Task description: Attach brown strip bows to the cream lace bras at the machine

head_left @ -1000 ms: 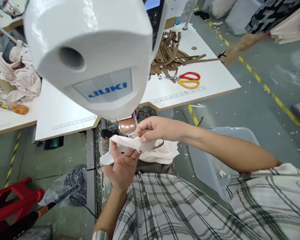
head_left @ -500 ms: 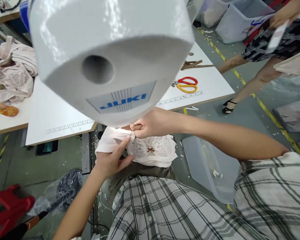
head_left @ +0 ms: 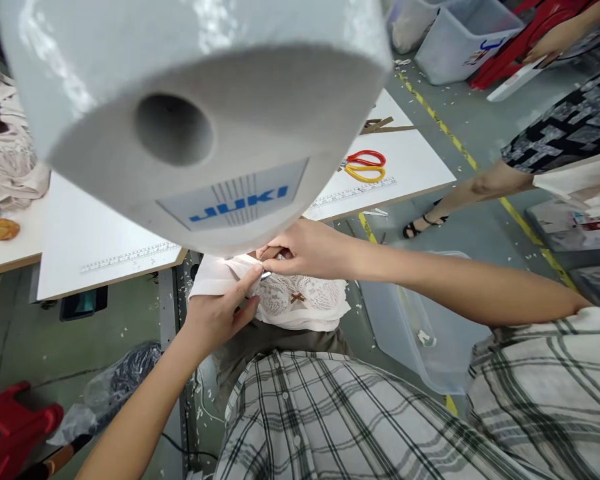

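A pale lace bra (head_left: pixel 325 300) with a small brown bow lies across my lap, below the white head of a JUKI sewing machine (head_left: pixel 230 167). My left hand (head_left: pixel 217 317) grips the smooth white fabric at its left side, index finger along the fabric and thumb apart below. Close against that fingertip, my right hand (head_left: pixel 297 250) is closed in a pinch at the bra's upper edge. A small shiny metal piece (head_left: pixel 265 275) shows under the right fingertips; the rest of it is hidden. The machine head covers the needle area.
Scissors (head_left: pixel 365 167) with red and yellow handles and brown strips (head_left: pixel 385 125) lie on the white table (head_left: pixel 420 163). Pale garments (head_left: pixel 10 147) are heaped at left. A clear plastic bin (head_left: pixel 405 333) stands on the floor to my right. Another person's leg (head_left: pixel 475 190) is at right.
The view has shifted slightly. Both hands stay at the bra, and a shiny metal piece now shows at my right fingertips. The other person's legs and hand have moved.
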Action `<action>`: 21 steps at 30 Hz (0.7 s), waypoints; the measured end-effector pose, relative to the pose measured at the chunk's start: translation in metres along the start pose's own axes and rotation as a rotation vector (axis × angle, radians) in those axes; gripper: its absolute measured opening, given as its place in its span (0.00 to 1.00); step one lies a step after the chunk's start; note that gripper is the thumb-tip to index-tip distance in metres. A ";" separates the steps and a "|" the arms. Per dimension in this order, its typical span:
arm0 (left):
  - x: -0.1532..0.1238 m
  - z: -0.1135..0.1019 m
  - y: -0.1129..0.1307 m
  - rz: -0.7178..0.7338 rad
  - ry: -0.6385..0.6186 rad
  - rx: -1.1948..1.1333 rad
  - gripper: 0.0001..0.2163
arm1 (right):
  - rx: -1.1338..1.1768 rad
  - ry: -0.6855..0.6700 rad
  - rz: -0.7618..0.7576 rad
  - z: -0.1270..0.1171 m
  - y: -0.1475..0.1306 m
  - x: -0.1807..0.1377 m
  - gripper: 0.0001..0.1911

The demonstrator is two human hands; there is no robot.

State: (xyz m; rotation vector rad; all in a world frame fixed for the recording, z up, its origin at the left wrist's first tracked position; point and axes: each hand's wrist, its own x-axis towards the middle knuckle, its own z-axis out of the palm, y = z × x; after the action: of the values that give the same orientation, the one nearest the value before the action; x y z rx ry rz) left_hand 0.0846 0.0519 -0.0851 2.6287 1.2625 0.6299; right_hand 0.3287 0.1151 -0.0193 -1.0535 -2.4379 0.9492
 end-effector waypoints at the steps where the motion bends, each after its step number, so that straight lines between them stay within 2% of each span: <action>1: 0.001 -0.002 0.005 -0.015 0.006 0.007 0.22 | -0.004 0.100 -0.038 0.006 0.005 -0.005 0.04; 3: 0.003 -0.005 0.014 -0.044 0.017 0.018 0.23 | -0.030 0.291 -0.109 0.018 0.014 -0.012 0.08; 5: 0.005 -0.007 0.021 -0.069 0.024 0.014 0.23 | -0.034 0.381 -0.141 0.028 0.020 -0.016 0.08; 11: 0.006 -0.006 0.035 -0.184 0.017 0.030 0.22 | 0.053 0.349 -0.057 0.029 0.018 -0.011 0.07; 15: 0.005 -0.001 0.045 -0.220 0.044 0.052 0.23 | 0.059 0.374 -0.092 0.029 0.019 -0.014 0.06; 17: 0.005 0.001 0.049 -0.189 0.079 0.146 0.24 | 0.029 0.447 -0.175 0.036 0.024 -0.019 0.06; 21: 0.006 -0.004 0.050 -0.091 0.106 0.297 0.24 | -0.117 0.609 -0.437 0.052 0.036 -0.025 0.10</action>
State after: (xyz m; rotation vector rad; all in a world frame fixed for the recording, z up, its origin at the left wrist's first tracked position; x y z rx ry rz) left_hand 0.1217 0.0250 -0.0637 2.7792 1.6107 0.6156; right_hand 0.3374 0.0919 -0.0821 -0.6628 -2.0820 0.2873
